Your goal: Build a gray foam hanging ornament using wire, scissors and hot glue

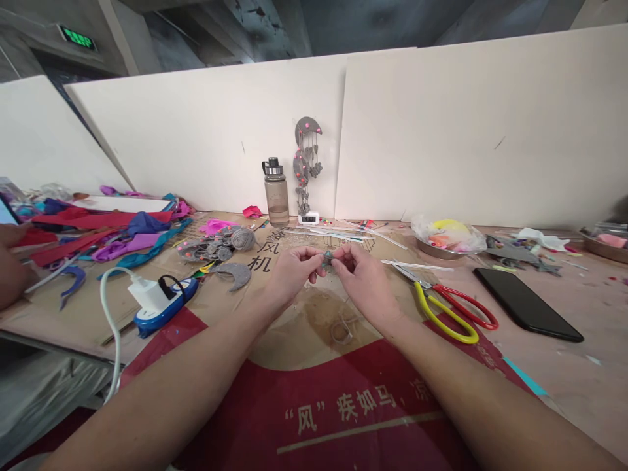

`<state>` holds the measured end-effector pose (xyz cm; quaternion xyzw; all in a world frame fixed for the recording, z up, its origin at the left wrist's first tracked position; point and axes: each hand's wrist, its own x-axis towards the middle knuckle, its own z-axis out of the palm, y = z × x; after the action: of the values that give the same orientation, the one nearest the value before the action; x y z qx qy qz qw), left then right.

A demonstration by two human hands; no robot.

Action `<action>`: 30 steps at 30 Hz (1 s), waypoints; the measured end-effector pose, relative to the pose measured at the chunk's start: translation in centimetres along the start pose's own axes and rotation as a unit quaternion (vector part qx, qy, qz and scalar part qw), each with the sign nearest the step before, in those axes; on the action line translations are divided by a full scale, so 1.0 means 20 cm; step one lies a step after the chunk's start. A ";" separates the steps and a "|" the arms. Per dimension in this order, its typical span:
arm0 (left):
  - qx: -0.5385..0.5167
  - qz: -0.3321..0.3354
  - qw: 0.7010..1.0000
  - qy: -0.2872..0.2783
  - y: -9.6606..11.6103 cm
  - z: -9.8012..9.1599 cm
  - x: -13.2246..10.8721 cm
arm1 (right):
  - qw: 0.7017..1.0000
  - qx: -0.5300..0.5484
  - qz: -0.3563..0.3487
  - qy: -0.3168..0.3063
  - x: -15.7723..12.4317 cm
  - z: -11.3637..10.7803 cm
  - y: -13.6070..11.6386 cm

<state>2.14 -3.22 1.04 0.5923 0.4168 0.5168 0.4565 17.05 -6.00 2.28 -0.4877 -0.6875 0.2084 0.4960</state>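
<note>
A small grey-green piece (328, 261), too small to name surely, sits between my fingertips over the flattened cardboard sheet (289, 343). My left hand (294, 273) pinches it from the left with thumb and forefinger. From the other side my right hand (364, 278) is closed on it too, fingertips nearly meeting the left ones. A thin loop of string (342, 330) lies on a brown stain below the hands. Left of them are a grey felt crescent (234, 276) and a ball of grey yarn (242, 238) beside grey felt pieces with pink beads (209, 247).
Scissors with red and yellow handles (449, 313) and a black phone (527, 303) lie at right. Glue sticks (343, 235), a water bottle (277, 193) and a grey moon hanging (307, 157) are behind. A power strip (167, 307) and another person's hand (10, 261) are at left.
</note>
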 end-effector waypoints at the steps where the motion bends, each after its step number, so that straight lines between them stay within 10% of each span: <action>1: 0.005 -0.004 1.000 0.004 0.00 0.00 0.00 | 1.000 -0.001 -0.001 0.005 0.00 0.00 0.00; 11: 0.060 -0.014 0.998 0.001 0.02 0.00 0.00 | 0.999 -0.021 -0.021 0.015 0.02 -0.01 0.03; 19: 0.045 0.051 0.991 0.111 0.05 -0.13 0.08 | 0.993 -0.118 0.012 -0.014 0.07 -0.06 0.12; 30: -0.044 0.029 0.994 0.096 0.05 -0.09 0.06 | 0.907 -0.385 0.139 -0.102 0.13 0.01 0.27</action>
<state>0.58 -2.14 2.44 0.5310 0.4180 0.6021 0.4252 19.34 -1.20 -0.73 -0.7077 -0.6861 0.0428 0.1629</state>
